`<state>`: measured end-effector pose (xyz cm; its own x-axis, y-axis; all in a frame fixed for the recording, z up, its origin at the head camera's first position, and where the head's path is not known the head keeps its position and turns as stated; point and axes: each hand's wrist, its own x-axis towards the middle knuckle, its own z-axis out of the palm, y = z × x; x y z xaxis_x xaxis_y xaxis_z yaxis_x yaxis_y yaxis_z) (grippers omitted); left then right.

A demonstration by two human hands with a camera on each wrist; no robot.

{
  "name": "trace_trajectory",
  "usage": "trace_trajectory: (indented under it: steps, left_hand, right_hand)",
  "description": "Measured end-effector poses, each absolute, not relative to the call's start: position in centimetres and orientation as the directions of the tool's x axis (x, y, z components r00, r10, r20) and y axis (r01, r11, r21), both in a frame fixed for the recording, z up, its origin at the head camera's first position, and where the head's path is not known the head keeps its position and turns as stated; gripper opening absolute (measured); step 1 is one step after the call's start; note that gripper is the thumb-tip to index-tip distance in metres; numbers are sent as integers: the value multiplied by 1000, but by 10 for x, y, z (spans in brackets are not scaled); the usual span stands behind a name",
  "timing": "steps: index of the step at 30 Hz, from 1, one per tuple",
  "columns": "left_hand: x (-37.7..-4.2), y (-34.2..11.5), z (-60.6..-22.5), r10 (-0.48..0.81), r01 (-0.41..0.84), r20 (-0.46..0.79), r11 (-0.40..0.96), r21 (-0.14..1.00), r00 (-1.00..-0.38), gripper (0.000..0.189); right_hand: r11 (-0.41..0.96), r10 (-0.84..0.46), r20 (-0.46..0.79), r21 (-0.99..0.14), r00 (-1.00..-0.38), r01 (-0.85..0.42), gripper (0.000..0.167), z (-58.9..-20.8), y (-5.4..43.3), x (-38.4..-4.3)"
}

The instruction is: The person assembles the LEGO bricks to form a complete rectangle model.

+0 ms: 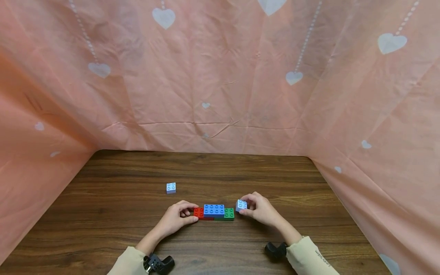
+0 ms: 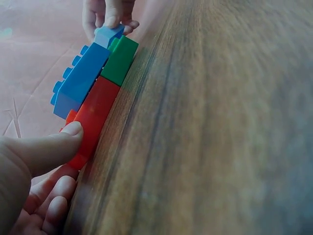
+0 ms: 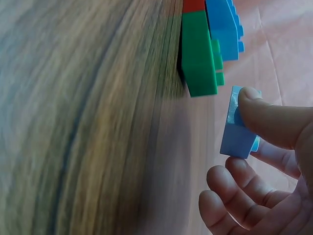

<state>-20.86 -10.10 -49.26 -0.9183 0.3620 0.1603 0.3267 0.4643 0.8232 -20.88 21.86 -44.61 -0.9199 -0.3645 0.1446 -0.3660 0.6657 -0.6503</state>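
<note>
The left hand (image 1: pixel 173 220) pinches the end of a red brick (image 2: pixel 98 117), which sits end to end with a green brick (image 1: pixel 229 214) on the counter (image 1: pixel 137 179). A blue brick (image 1: pixel 214 211) bridges both. Just beside the green end, the right hand (image 1: pixel 262 210) holds a pale blue brick (image 1: pixel 241 205) between thumb and fingers, seemingly off the wood, though I can't be sure. A second pale brick (image 1: pixel 171 188) lies beyond the left hand.

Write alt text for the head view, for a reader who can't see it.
A person's left hand holds the red brick that, with a green brick, supports a blue brick; the right hand pinches a pale blue brick just clear of the green end. A second pale brick lies farther back on the wooden table, before a pink curtain.
</note>
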Motion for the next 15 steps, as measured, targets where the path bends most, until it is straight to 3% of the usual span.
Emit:
trace_trajectory:
  steps: [15]
  left_hand:
    - [-209, -102, -493, 358, 343, 185, 454, 822, -915, 32]
  right_hand:
    - [641, -431, 162, -637, -888, -428, 29, -444, 198, -201]
